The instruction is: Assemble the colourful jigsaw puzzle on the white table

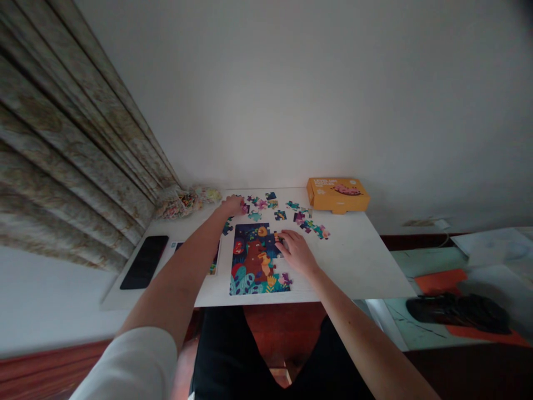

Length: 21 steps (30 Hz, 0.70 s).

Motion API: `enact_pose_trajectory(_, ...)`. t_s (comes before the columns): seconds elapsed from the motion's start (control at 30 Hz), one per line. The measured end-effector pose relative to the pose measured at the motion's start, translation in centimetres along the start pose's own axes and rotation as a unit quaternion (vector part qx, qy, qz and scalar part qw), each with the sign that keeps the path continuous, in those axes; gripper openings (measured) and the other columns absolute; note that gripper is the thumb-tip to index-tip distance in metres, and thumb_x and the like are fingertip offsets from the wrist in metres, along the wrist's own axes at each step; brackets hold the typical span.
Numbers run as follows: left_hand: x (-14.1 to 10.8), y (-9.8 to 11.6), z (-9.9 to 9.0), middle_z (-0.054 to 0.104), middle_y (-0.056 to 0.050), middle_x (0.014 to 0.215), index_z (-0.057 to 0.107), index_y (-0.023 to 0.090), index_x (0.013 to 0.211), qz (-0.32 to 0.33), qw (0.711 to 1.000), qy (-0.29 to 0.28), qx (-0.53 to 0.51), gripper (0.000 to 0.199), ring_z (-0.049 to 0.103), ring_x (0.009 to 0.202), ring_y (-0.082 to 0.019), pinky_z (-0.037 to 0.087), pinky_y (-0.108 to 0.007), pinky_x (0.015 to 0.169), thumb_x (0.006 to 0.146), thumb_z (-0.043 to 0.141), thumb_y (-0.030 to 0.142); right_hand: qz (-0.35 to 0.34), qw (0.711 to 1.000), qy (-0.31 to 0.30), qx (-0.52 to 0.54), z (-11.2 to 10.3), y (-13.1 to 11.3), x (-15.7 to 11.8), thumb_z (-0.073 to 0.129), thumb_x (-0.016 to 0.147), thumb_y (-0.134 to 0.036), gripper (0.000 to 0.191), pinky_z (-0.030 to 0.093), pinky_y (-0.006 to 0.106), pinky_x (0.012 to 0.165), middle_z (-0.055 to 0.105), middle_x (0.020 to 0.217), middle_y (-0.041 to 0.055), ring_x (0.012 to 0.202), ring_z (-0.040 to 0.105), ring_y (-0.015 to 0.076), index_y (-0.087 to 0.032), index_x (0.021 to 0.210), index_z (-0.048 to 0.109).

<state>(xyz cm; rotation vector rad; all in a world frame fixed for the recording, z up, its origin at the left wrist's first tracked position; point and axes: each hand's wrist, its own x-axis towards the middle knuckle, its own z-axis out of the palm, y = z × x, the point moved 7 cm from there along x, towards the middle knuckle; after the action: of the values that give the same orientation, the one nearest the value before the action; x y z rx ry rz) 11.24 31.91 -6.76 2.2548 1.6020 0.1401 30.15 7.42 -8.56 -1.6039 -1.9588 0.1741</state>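
As I watch remotely, my right hand (295, 253) pinches a puzzle piece (277, 238); my left hand (234, 205) curls over loose pieces (255, 215), grip unclear.

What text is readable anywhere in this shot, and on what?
"LEVEL UP PUZZLE": best reading, slightly blurred, in white on the top of the orange cardboard puzzle box.
Smaller marks beside the cartoon picture on that box: too small to read.
White paper sheets at the right edge: any print too blurred to read.
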Motion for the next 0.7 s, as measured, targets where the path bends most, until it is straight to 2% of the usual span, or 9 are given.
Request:
enact_pose_trajectory(0.1,-0.6,0.2,-0.4,0.069,-0.021,0.125,0.075,0.019,0.104,-0.024,0.999,-0.002,0.036,0.036,0.062,0.125,-0.043,0.050,-0.050,0.104,0.071,0.087,0.024,0.005,1.000,0.001,0.004,0.1,0.2,0.0,0.052,0.107,-0.038,0.031,0.050,0.050,0.111,0.070,0.130,0.0136,0.127,0.062,0.0289,-0.022,0.126,0.070)
enact_pose_trajectory(0.17,-1.7,1.0,-0.6,0.064,-0.022,0.132,0.073,0.018,0.114,-0.029,0.998,0.008,0.047,0.035,0.060,0.128,-0.042,0.049,-0.050,0.106,0.081,0.080,0.026,0.009,1.000,0.008,0.013,0.1,0.3,0.0,0.052,0.107,-0.037,0.029,0.050,0.049,0.111,0.071,0.129,0.0131,0.127,0.062,0.0284,-0.023,0.124,0.070)
enact_pose_trajectory(0.27,-5.4,3.8,-0.1,0.062,-0.018,0.136,0.068,0.017,0.125,0.021,0.996,0.069,0.049,0.031,0.058,0.132,-0.032,0.046,-0.044,0.112,0.095,0.059,0.018,0.018,0.998,0.035,0.042,-0.2,0.8,0.0,0.055,0.104,-0.036,0.026,0.051,0.049,0.110,0.071,0.127,0.0131,0.125,0.063,0.0284,-0.023,0.120,0.072)
enact_pose_trajectory(0.33,-9.4,6.9,1.3,0.064,-0.014,0.134,0.067,0.018,0.126,0.111,0.989,0.091,0.034,0.031,0.060,0.129,-0.027,0.047,-0.041,0.112,0.099,0.052,0.015,0.031,0.995,0.066,0.070,-0.5,1.3,-0.1,0.057,0.102,-0.035,0.024,0.052,0.049,0.108,0.072,0.124,0.0133,0.121,0.065,0.0290,-0.023,0.115,0.074)
enact_pose_trajectory(0.4,-13.8,9.5,3.6,0.067,-0.011,0.133,0.067,0.020,0.126,0.175,0.982,0.073,0.024,0.028,0.063,0.125,-0.025,0.049,-0.040,0.110,0.103,0.052,0.024,0.056,0.988,0.101,0.098,-0.9,2.2,-0.2,0.057,0.101,-0.035,0.023,0.053,0.049,0.105,0.074,0.118,0.0129,0.115,0.068,0.0295,-0.023,0.110,0.075)
enact_pose_trajectory(0.47,-17.8,11.5,5.6,0.062,-0.011,0.144,0.063,0.022,0.136,0.210,0.974,0.074,0.036,0.035,0.056,0.137,-0.027,0.043,-0.046,0.118,0.105,0.053,0.035,0.090,0.981,0.128,0.119,-1.0,3.2,-0.1,0.057,0.099,-0.036,0.023,0.055,0.048,0.101,0.075,0.111,0.0127,0.108,0.069,0.0298,-0.023,0.106,0.075)
enact_pose_trajectory(0.5,-19.2,11.9,6.5,0.059,-0.011,0.151,0.060,0.024,0.141,0.204,0.975,0.078,0.047,0.040,0.051,0.143,-0.029,0.039,-0.052,0.122,0.106,0.052,0.040,0.108,0.977,0.135,0.125,-0.9,3.6,0.0,0.057,0.098,-0.036,0.023,0.055,0.048,0.098,0.076,0.108,0.0126,0.104,0.070,0.0299,-0.022,0.105,0.074)
enact_pose_trajectory(0.6,-21.7,12.2,8.3,0.051,-0.011,0.160,0.055,0.026,0.149,0.174,0.980,0.070,0.066,0.048,0.044,0.150,-0.032,0.032,-0.062,0.125,0.107,0.046,0.047,0.150,0.970,0.140,0.132,-0.5,4.6,0.8,0.058,0.095,-0.037,0.025,0.056,0.046,0.091,0.077,0.105,0.0127,0.094,0.071,0.0290,-0.021,0.102,0.075)
enact_pose_trajectory(0.7,-22.2,12.0,9.0,0.048,-0.011,0.163,0.053,0.026,0.153,0.170,0.981,0.066,0.072,0.052,0.040,0.153,-0.032,0.028,-0.063,0.127,0.108,0.043,0.050,0.174,0.966,0.143,0.125,-0.1,5.0,2.2,0.059,0.093,-0.036,0.024,0.056,0.043,0.086,0.077,0.104,0.0126,0.087,0.070,0.0271,-0.019,0.102,0.075)
